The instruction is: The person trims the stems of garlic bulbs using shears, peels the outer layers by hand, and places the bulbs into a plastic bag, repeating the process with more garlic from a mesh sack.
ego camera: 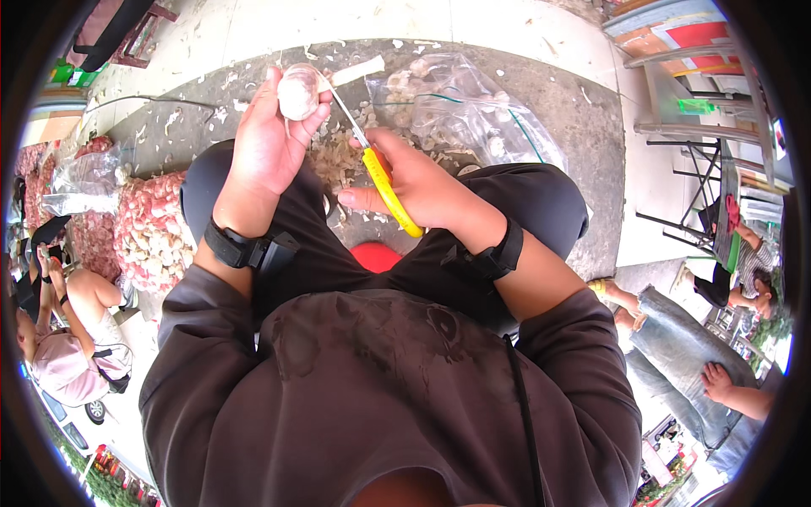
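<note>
My left hand (269, 136) holds up a whitish garlic bulb (299, 92) in its fingers. From the bulb a pale, dry stem (358, 71) sticks out to the right. In my right hand (412, 180) is a pair of scissors with yellow handles (391, 193). Their metal blades point up and left, with the tips by the base of the stem. Whether the tips touch the stem I cannot tell. Papery garlic peelings (345, 155) lie heaped on the ground beneath both hands.
A clear plastic bag (472, 111) holding garlic bulbs lies beyond my right hand. A full red mesh sack of garlic (155, 231) stands left of my knee. One person (70, 367) sits at left; another person's jeans-clad leg (690, 355) is at right. Part of something red (375, 256) shows between my legs.
</note>
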A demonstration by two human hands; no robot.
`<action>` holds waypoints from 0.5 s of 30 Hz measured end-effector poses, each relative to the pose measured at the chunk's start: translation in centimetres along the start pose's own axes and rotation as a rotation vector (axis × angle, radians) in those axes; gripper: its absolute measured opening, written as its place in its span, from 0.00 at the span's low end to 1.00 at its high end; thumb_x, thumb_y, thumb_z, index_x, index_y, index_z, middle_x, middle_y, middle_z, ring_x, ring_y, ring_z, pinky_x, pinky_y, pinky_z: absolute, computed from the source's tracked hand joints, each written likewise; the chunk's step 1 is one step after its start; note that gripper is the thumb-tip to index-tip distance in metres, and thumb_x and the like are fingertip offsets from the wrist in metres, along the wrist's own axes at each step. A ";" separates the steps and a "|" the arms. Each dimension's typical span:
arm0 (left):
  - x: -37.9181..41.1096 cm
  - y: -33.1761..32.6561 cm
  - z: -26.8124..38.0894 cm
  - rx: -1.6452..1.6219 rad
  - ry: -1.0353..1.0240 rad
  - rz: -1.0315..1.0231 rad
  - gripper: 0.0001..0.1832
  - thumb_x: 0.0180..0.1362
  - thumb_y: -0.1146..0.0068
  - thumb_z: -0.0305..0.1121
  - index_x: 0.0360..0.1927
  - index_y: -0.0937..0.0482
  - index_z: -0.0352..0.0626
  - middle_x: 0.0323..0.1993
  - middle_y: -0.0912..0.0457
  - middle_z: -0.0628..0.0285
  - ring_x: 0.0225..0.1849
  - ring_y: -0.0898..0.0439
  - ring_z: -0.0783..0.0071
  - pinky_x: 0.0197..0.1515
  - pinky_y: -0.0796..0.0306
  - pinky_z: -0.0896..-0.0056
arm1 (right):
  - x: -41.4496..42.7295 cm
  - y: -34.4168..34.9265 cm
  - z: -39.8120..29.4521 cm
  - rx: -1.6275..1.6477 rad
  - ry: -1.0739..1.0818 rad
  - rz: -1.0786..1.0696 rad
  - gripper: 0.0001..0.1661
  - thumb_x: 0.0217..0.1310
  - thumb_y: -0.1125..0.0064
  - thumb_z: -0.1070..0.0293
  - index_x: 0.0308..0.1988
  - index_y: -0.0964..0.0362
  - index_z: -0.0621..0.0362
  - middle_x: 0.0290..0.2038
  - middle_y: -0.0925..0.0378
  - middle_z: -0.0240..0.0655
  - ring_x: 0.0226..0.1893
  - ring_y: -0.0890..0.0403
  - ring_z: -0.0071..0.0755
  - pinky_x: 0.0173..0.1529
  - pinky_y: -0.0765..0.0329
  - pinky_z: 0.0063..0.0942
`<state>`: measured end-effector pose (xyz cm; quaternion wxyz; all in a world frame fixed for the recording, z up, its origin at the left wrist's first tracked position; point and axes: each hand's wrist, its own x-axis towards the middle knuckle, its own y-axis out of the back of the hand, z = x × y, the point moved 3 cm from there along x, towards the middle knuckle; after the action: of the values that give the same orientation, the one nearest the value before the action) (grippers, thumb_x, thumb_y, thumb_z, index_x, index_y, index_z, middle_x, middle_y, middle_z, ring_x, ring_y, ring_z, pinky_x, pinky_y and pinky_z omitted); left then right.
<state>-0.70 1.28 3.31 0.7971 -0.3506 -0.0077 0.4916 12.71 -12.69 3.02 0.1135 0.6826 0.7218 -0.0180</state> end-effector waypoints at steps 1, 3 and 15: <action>-0.1 0.0 -0.2 -0.002 0.003 0.003 0.25 0.70 0.58 0.50 0.48 0.26 0.35 0.41 0.20 0.58 0.40 0.19 0.68 0.40 0.22 0.70 | 0.2 -0.2 0.1 -0.052 0.033 0.035 0.50 0.46 0.26 0.45 0.54 0.40 0.70 0.36 0.25 0.41 0.37 0.22 0.35 0.43 0.26 0.30; -0.6 -0.6 -1.1 0.012 0.044 -0.071 0.23 0.70 0.59 0.49 0.50 0.28 0.36 0.42 0.21 0.58 0.40 0.21 0.69 0.41 0.24 0.69 | 0.5 -0.4 0.1 -0.080 0.030 0.047 0.50 0.46 0.26 0.44 0.55 0.40 0.70 0.36 0.25 0.42 0.37 0.22 0.35 0.42 0.26 0.30; -1.5 -1.6 -2.4 0.240 -0.048 -0.162 0.24 0.70 0.59 0.49 0.55 0.34 0.38 0.33 0.27 0.60 0.33 0.29 0.75 0.37 0.34 0.74 | 0.3 -0.5 -0.9 -0.190 0.008 0.135 0.39 0.45 0.27 0.45 0.42 0.37 0.65 0.31 0.24 0.45 0.35 0.20 0.49 0.40 0.25 0.38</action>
<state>0.65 -1.67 2.92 0.8699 -0.2391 0.0037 0.4314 12.05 -12.29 3.76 0.1758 0.7158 0.6730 0.0608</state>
